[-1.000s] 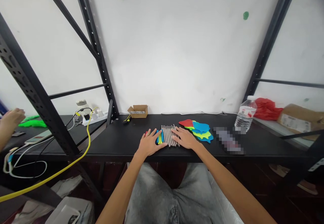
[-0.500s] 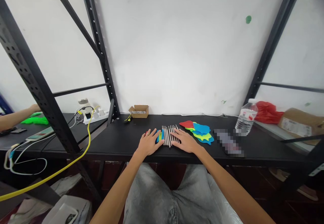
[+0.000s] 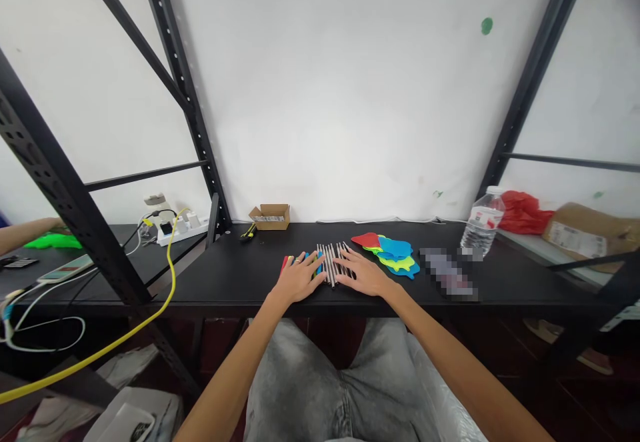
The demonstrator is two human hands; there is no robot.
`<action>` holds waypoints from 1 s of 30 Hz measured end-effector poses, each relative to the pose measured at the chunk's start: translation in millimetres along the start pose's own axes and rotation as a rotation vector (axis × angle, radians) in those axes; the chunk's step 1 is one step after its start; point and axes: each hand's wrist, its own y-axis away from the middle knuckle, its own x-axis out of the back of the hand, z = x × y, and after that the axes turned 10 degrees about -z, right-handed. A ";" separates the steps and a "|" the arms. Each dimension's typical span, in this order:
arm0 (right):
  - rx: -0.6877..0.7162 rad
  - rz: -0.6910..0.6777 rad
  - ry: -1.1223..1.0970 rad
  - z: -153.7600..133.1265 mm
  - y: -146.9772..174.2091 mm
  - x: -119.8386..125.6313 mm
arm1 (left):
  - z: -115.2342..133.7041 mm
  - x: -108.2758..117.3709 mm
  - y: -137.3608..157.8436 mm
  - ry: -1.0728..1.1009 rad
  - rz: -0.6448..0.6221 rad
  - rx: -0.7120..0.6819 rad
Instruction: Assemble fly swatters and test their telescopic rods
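Observation:
My left hand [image 3: 299,281] lies palm down with fingers spread over a row of slim coloured pieces. Red and yellow ends [image 3: 287,261] stick out at its left, and bits of blue and green show between its fingers. Beside them lies a row of several thin silver metal rods [image 3: 329,262], side by side and pointing away from me. Across the right part of those rods rests my right hand [image 3: 365,275], also flat with its fingers apart. Right of that hand is a pile of flat red, yellow-green and blue cut-out shapes [image 3: 396,249].
A small cardboard box [image 3: 276,218] and a black-and-yellow tool [image 3: 249,232] sit at the back of the black table [image 3: 220,275]. A water bottle [image 3: 483,222] and a pixelated object [image 3: 449,274] are at right. A yellow cable [image 3: 170,262] crosses the left side near metal posts.
My left hand has slid right over the coloured pieces, uncovering red and yellow ends at its left. My right hand stays on the rods. The view has shifted slightly.

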 end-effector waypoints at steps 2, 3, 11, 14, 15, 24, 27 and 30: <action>-0.015 0.000 -0.013 -1.0 0.6 0.9 | -6.0 0.7 2.8 -0.005 0.004 0.024; -0.023 0.001 -0.020 -1.6 0.9 1.5 | -9.3 1.3 4.7 -0.010 0.005 0.039; -0.055 0.013 -0.070 -1.8 0.4 2.3 | -15.5 -0.4 8.4 -0.032 -0.021 0.083; -0.047 0.020 -0.067 -0.5 -0.5 0.8 | -8.8 -2.9 3.7 -0.027 -0.014 0.077; -0.041 0.028 -0.062 -0.2 -0.6 0.4 | -6.7 -3.6 1.9 -0.026 -0.008 0.071; -0.036 0.047 -0.051 -1.3 -1.2 0.9 | -14.8 -4.8 5.8 -0.055 0.032 0.101; -0.046 0.038 -0.061 -0.3 -1.8 0.5 | -18.2 -3.2 8.6 -0.057 0.015 0.106; -0.044 0.041 -0.072 0.1 -1.8 0.3 | -13.5 -2.3 4.7 -0.054 0.005 0.071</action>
